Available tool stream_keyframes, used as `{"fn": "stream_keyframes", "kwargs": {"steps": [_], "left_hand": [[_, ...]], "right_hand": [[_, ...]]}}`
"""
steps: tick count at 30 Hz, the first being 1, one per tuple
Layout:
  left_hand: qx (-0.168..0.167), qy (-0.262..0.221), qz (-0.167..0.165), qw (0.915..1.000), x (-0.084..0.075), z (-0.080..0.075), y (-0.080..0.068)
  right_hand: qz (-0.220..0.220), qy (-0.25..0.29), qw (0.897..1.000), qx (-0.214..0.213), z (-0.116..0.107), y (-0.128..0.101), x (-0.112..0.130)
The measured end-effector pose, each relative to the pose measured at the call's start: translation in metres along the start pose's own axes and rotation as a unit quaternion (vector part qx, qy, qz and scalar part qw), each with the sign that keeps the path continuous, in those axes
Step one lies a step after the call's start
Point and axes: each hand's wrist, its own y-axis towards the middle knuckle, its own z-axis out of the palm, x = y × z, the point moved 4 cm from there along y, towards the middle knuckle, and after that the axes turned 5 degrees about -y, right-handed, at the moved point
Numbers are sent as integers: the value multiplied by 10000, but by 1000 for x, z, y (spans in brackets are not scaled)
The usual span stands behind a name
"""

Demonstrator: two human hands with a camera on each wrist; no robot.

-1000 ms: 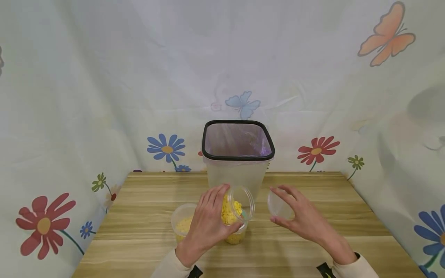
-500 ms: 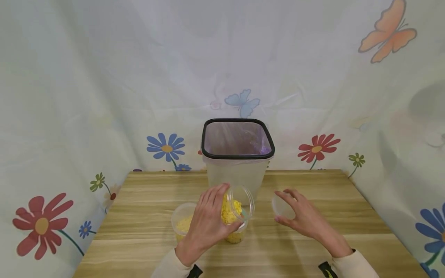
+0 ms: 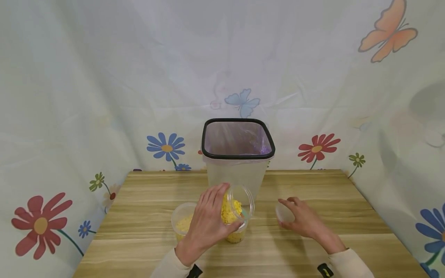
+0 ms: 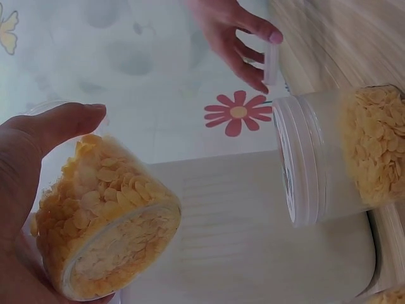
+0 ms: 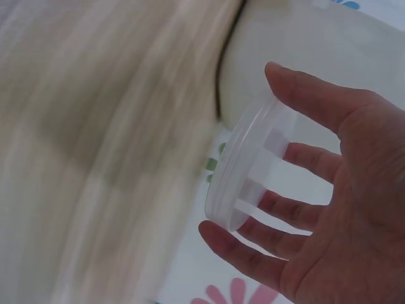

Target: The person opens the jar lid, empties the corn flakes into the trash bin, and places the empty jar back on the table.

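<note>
My left hand [image 3: 210, 220] grips an open clear jar of yellow flakes [image 3: 236, 206], tilted with its mouth toward the bin. The left wrist view shows that jar [image 4: 104, 215] from its base, wrapped by the thumb and palm. My right hand [image 3: 302, 220] pinches a clear round lid [image 3: 284, 213] between thumb and fingers, low over the table to the right of the jar. In the right wrist view the lid [image 5: 247, 171] stands on edge across the fingers [image 5: 304, 158].
A translucent bin with a black rim [image 3: 238, 156] stands at the back middle of the wooden table [image 3: 139, 231]. Two more clear jars of yellow flakes sit near me, one to the left [image 3: 181, 222], one under the held jar [image 3: 236, 236]. Flowered cloth surrounds the table.
My right hand has carried the lid down and to the right, close to the table. The left hand and its tilted jar have stayed in place.
</note>
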Motion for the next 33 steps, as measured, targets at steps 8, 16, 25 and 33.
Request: {"fn": "stream_keyframes", "kwargs": {"steps": [8,16,25,33], "left_hand": [[25,24,-41,10000,1,-2,0],[61,-3,-113,9999,0,-5,0],[31,35,-124,9999,0,-8,-3],[1,-16,-77,10000,-1,-8,-2]], "right_hand": [[35,42,9998,164,18,2,-7],[96,37,9995,285,32,4,-12],[116,43,9993,354,39,3,-11],[220,17,9985,503,44,1,-16]]}}
